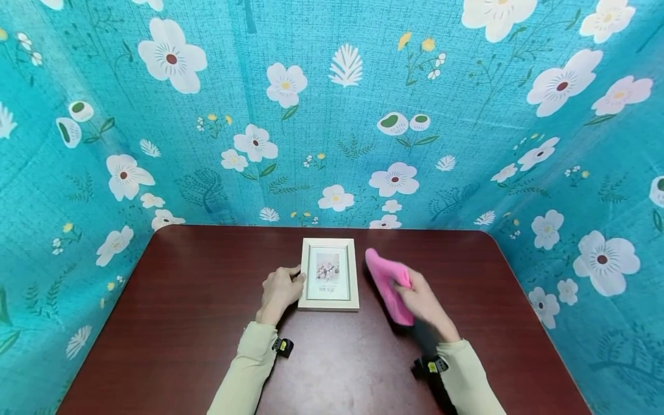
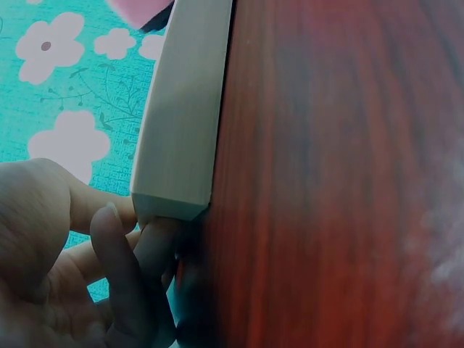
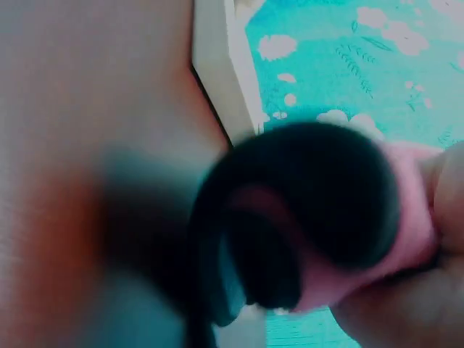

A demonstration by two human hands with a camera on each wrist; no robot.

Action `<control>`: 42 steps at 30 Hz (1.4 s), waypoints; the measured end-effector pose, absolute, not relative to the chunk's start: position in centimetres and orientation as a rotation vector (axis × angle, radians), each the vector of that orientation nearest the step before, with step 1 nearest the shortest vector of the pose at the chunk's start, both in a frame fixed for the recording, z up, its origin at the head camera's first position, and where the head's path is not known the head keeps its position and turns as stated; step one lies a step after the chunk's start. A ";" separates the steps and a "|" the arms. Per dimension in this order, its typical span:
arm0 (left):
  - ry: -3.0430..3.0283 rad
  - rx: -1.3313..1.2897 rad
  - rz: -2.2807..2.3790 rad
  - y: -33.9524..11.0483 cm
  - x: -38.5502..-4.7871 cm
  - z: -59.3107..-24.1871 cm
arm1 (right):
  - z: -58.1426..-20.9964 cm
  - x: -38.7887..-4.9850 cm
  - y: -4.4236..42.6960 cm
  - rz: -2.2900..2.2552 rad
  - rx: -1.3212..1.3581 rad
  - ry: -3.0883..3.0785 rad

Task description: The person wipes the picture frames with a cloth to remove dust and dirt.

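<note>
A pale picture frame [image 1: 328,274] with a flower picture under its front lies on the dark wooden table. My left hand [image 1: 279,291] holds it by the left edge. In the left wrist view, the thumb and fingers [image 2: 116,232] pinch the corner of the frame [image 2: 177,130]. To the right of the frame, apart from it, my right hand [image 1: 421,300] grips a soft pink cloth [image 1: 389,282]. Up close in the right wrist view, the folded cloth [image 3: 409,206] is blurred, and black areas cover much of it.
The dark red-brown table [image 1: 207,346] reaches back to a turquoise floral curtain [image 1: 321,144], which also hangs along both sides. Black wrist devices [image 1: 282,347] sit on both sleeves.
</note>
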State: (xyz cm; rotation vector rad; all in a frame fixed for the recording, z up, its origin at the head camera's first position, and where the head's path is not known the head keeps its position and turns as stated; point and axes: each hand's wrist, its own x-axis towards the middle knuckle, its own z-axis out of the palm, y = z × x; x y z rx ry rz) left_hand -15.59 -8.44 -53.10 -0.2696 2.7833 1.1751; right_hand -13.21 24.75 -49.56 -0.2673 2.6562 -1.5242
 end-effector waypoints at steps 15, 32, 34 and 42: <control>2.755 -0.316 1.186 -8.2 -15.4 -52.9 | -51.9 -22.1 19.5 -0.958 -0.733 2.943; 2.812 -0.309 1.156 -8.3 -15.6 -53.0 | -51.7 -20.7 17.8 -0.768 -0.763 2.923; 2.789 -0.304 1.172 -8.3 -15.6 -53.0 | -51.7 -20.4 17.9 -0.790 -0.768 2.920; 2.747 -0.291 1.209 -8.4 -15.6 -53.1 | -51.9 -18.8 18.3 -0.845 -0.793 2.883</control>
